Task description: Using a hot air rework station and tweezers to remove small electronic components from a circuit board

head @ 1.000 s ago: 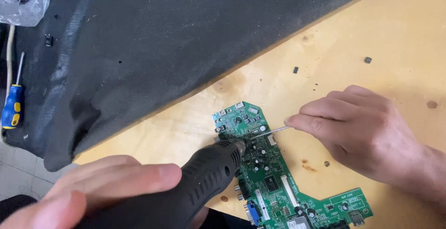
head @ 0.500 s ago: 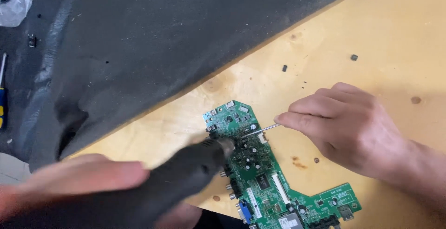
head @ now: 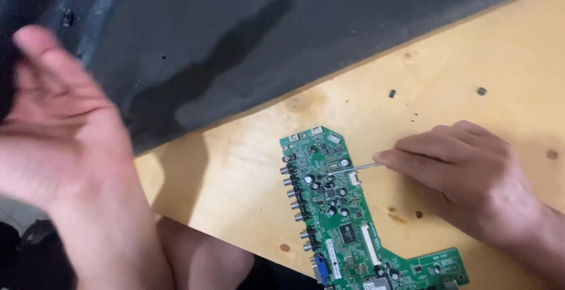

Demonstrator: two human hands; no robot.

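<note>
Lying flat on the pale wooden tabletop [head: 471, 49], near its front edge, the green circuit board [head: 338, 207], its row of round sockets running down the left side and its long foot stretching toward the lower right corner. Pinching slim metal tweezers [head: 353, 169] between thumb and fingertips, the right hand [head: 465, 175], closed tight around them and resting on the wood just right of the board, with the tweezer tips touching down among the small cylindrical capacitors in the board's upper part. Hovering well to the left, blurred, the left hand [head: 65, 143], open wide with palm turned up and fingers spread, holding nothing, apart from the board and partly in front of the dark panel. Covering the whole upper left of the table, that large black sheet-like panel [head: 265, 37], its edge slanting down from upper right to lower left, close above the board's top but not touching it. Scattered on the bare wood above the right hand, two small dark bits [head: 392, 93], well apart from each other.
</note>
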